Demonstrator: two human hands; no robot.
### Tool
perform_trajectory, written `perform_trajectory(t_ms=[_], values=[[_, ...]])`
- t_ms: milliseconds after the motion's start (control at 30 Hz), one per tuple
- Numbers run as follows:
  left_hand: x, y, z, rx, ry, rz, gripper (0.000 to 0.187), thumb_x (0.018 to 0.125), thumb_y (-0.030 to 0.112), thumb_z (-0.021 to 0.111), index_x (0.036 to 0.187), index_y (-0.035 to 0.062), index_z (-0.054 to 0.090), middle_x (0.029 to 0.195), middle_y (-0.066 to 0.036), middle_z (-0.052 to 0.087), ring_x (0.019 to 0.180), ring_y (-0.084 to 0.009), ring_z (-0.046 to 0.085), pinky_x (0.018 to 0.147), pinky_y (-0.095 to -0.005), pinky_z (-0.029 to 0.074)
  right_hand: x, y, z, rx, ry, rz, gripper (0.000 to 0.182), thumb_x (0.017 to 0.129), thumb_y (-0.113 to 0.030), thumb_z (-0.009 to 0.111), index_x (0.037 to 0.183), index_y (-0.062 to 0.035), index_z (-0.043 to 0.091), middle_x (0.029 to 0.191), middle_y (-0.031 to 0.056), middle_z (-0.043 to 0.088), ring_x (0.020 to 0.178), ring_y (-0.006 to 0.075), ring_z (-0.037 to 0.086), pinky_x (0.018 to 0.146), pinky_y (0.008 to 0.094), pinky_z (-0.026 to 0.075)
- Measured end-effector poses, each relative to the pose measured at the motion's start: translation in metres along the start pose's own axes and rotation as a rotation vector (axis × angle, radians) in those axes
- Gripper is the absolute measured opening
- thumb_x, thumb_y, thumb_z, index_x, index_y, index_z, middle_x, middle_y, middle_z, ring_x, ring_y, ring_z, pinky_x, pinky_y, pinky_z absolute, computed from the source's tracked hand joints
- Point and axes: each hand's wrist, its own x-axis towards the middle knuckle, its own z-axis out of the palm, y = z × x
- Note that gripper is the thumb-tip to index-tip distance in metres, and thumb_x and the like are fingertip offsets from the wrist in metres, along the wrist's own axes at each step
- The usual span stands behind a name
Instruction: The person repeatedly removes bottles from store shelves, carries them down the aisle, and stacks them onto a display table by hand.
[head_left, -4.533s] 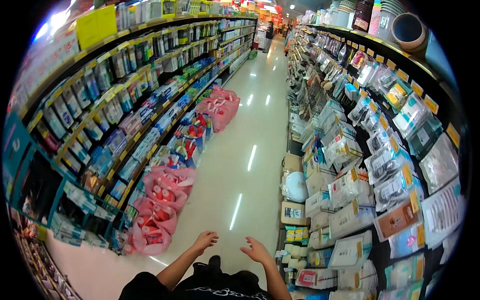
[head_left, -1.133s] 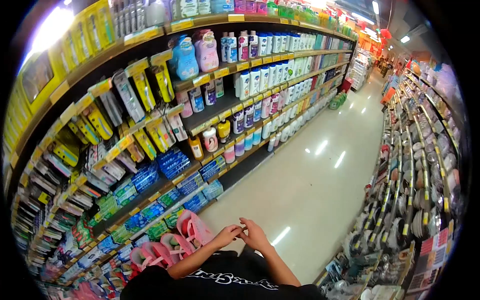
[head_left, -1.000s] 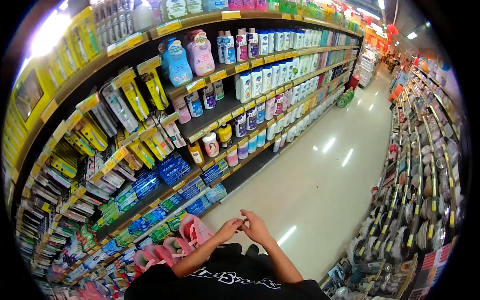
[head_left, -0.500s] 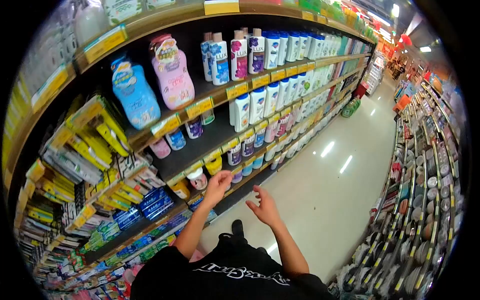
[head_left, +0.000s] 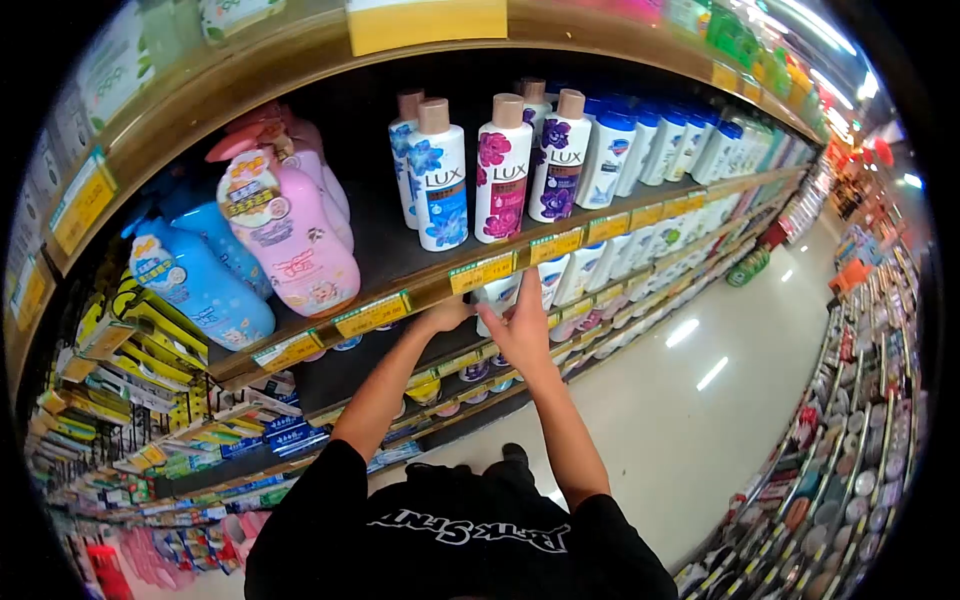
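Observation:
My left hand [head_left: 447,314] reaches onto the second shelf, just under the edge of the upper shelf, its fingertips hidden beside a white bottle [head_left: 497,296]. At the front of that same bottle is my right hand [head_left: 522,332], with its thumb and fingers spread around the side; the edge above partly covers the contact. Above the hands, LUX bottles with blue [head_left: 443,200], pink [head_left: 502,180] and purple [head_left: 560,170] flowers stand upright on the upper shelf [head_left: 480,272].
Pink [head_left: 300,240] and blue [head_left: 205,290] pump bottles stand at the left of the upper shelf. White bottles with blue caps [head_left: 607,160] continue rightward. A pale aisle floor [head_left: 690,400] separates this shelving from the packed racks [head_left: 830,490] at the right.
Both hands have moved up and forward from in front of the shelves to the white bottle on the second shelf. The view has come closer to the shelves.

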Motion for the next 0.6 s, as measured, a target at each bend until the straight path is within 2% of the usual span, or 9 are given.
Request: perform_trajectory(t_ms=[67,133,167,267,300,400,467,500,600], values=[[0.004,0.001,0.001,0.033,0.013,0.015,0.072,0.074,0.014,0.072,0.138,0.0007,0.04,0.139,-0.022,0.045,0.13,-0.0347,0.041,0.108,-0.0444,0.03,0.013,0.012,0.003,-0.041,-0.015,-0.029,0.083,0.077,-0.022,0.075,0.141,0.0018,0.028,0.136,0.0258,0.039,0.112,0.0399,0.05,0.079,0.0385,0.052],[0.001,-0.007,0.006,0.069,-0.047,-0.017,0.07,0.075,0.014,0.072,0.137,0.0008,0.042,0.138,-0.023,0.045,0.13,-0.0355,0.041,0.109,-0.0446,0.029,0.014,0.025,0.01,-0.127,0.104,-0.164,0.081,0.072,-0.02,0.079,0.138,-0.0022,0.035,0.125,0.022,0.048,0.091,0.034,0.059,0.066,0.0329,0.052],[0.003,-0.015,0.008,0.086,-0.108,-0.052,0.068,0.075,0.015,0.071,0.136,0.0008,0.043,0.137,-0.023,0.045,0.13,-0.0358,0.041,0.108,-0.0444,0.03,0.013,0.025,0.005,-0.082,0.157,-0.204,0.083,0.069,-0.02,0.081,0.136,-0.0001,0.037,0.123,0.0229,0.048,0.083,0.0314,0.06,0.068,0.0348,0.051],[0.006,-0.016,0.007,0.122,-0.152,-0.19,0.054,0.08,0.021,0.068,0.128,0.0019,0.052,0.126,-0.021,0.056,0.119,-0.0346,0.051,0.101,-0.0423,0.038,-0.012,0.035,-0.006,0.002,0.129,-0.146,0.084,0.066,-0.02,0.083,0.134,0.0023,0.038,0.122,0.0242,0.047,0.089,0.0309,0.059,0.076,0.0379,0.051],[0.008,-0.005,0.002,0.152,-0.191,-0.275,0.052,0.08,0.022,0.068,0.126,0.0024,0.054,0.123,-0.019,0.058,0.116,-0.0334,0.054,0.1,-0.0417,0.04,-0.023,0.039,-0.009,0.102,0.066,-0.054,0.084,0.064,-0.017,0.084,0.132,0.0036,0.039,0.122,0.025,0.046,0.102,0.0323,0.056,0.083,0.0392,0.05],[0.009,-0.006,0.015,0.044,-0.136,-0.343,0.046,0.083,0.026,0.068,0.122,0.0039,0.058,0.115,-0.014,0.064,0.105,-0.0265,0.059,0.094,-0.038,0.045,-0.03,0.049,-0.024,0.046,0.127,-0.272,0.081,0.062,-0.014,0.085,0.128,0.0026,0.041,0.124,0.0256,0.046,0.098,0.0327,0.059,0.082,0.0375,0.051],[0.013,0.034,0.006,-0.099,-0.167,-0.426,0.046,0.083,0.027,0.069,0.121,0.0039,0.059,0.116,-0.014,0.064,0.105,-0.0249,0.059,0.095,-0.0369,0.044,-0.032,0.053,-0.031,0.17,0.062,-0.225,0.077,0.06,-0.012,0.086,0.123,0.0011,0.043,0.123,0.0251,0.049,0.1,0.0356,0.06,0.083,0.0379,0.051],[0.011,0.011,0.021,-0.195,-0.104,-0.497,0.046,0.084,0.03,0.07,0.12,0.0036,0.06,0.118,-0.013,0.064,0.105,-0.0244,0.059,0.095,-0.0363,0.044,-0.034,0.057,-0.031,0.223,0.023,-0.202,0.076,0.061,-0.012,0.086,0.122,0.0008,0.043,0.122,0.0249,0.05,0.102,0.0365,0.059,0.084,0.0386,0.051],[0.004,-0.036,0.042,-0.14,-0.005,-0.438,0.045,0.084,0.032,0.071,0.12,0.0055,0.06,0.118,-0.012,0.064,0.106,-0.024,0.058,0.095,-0.0367,0.044,-0.034,0.063,-0.038,0.256,-0.069,-0.177,0.074,0.061,-0.014,0.085,0.122,-0.0004,0.045,0.122,0.022,0.053,0.105,0.0378,0.059,0.083,0.0401,0.052]])
